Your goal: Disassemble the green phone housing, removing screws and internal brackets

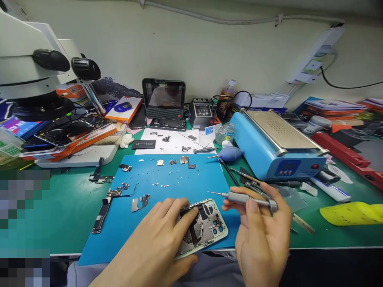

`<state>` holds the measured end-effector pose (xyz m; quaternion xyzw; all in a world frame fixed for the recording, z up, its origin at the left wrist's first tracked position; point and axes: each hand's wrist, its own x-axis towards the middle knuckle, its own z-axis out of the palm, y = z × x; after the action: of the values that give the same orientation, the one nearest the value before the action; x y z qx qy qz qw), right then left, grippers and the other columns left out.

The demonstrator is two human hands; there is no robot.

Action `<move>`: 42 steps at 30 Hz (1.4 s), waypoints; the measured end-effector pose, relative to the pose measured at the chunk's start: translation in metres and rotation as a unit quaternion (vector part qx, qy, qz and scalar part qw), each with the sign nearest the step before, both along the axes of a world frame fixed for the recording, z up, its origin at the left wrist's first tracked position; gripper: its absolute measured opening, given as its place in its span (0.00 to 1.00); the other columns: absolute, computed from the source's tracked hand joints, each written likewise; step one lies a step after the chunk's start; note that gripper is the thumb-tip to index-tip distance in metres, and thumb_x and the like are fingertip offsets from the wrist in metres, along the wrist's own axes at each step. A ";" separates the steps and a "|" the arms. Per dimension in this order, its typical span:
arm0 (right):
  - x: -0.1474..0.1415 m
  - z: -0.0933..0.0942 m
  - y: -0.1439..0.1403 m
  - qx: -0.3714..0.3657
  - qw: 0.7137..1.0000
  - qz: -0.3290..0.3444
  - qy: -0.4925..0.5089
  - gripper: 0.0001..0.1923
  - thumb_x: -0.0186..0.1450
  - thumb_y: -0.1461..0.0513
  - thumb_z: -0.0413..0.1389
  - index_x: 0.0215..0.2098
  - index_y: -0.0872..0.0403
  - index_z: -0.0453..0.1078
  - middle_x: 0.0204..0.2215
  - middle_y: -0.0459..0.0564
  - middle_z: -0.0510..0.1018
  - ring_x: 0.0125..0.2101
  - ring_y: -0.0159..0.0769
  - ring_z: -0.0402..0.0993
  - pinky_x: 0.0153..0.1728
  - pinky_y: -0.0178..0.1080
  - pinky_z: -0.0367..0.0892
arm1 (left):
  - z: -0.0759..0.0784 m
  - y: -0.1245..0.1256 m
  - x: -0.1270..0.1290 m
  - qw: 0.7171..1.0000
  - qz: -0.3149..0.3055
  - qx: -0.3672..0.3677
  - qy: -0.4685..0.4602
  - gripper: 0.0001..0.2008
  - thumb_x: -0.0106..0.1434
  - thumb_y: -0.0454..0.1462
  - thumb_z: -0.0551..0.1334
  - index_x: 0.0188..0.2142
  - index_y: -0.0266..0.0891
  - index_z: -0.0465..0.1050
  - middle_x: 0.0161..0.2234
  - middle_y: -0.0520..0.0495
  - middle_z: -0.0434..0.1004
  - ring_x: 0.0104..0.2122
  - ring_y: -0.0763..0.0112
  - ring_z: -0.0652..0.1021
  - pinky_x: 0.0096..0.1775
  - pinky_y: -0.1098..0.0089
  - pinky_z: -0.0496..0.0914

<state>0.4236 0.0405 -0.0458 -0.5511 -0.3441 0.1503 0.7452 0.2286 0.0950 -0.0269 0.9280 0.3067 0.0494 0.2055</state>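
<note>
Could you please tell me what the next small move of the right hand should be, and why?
Probably the right hand should lower the screwdriver, tip first, toward the inside of the phone housing. The left hand holds the phone housing with its inside facing up, while the screwdriver points to the left and does not appear to touch it.

- The counter (68, 207) is being lit fairly evenly.
- Reflections are being caught on the dark screen (163, 95).
- The lower-left corner is being obscured by pixelation.
</note>
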 end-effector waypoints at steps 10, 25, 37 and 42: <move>0.010 -0.037 -0.014 0.137 0.927 -0.038 -0.346 0.22 0.72 0.74 0.57 0.62 0.57 0.72 0.46 0.57 0.88 0.43 0.42 0.89 0.40 0.44 0.86 | 0.022 0.012 -0.002 0.985 0.036 -0.151 -0.070 0.22 0.68 0.41 0.69 0.61 0.48 0.75 0.62 0.47 0.73 0.58 0.53 0.76 0.60 0.51 0.75; 0.008 -0.041 -0.014 0.100 0.942 -0.055 -0.316 0.23 0.71 0.74 0.59 0.62 0.56 0.73 0.44 0.57 0.88 0.39 0.44 0.89 0.37 0.46 0.86 | 0.030 0.023 -0.003 0.995 -0.040 -0.089 -0.022 0.26 0.74 0.44 0.65 0.69 0.56 0.66 0.63 0.51 0.75 0.58 0.54 0.76 0.55 0.52 0.78; 0.009 -0.038 -0.017 0.103 0.948 -0.033 -0.301 0.24 0.70 0.75 0.58 0.63 0.56 0.72 0.45 0.56 0.88 0.40 0.41 0.89 0.39 0.43 0.85 | 0.033 0.024 0.002 0.995 -0.042 -0.093 0.019 0.27 0.74 0.45 0.63 0.70 0.50 0.68 0.60 0.44 0.74 0.56 0.53 0.77 0.55 0.52 0.78; 0.010 -0.035 -0.018 0.079 0.925 0.013 -0.371 0.22 0.72 0.74 0.56 0.62 0.56 0.71 0.47 0.57 0.88 0.45 0.41 0.88 0.43 0.44 0.86 | 0.032 0.023 0.002 0.993 -0.030 -0.118 -0.003 0.24 0.72 0.43 0.65 0.67 0.51 0.70 0.61 0.46 0.72 0.58 0.54 0.76 0.56 0.55 0.77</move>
<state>0.4340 0.0224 -0.0810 -0.5021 -0.6139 -0.0835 0.6033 0.2307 0.1179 0.0051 0.9059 0.2822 0.0091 0.3156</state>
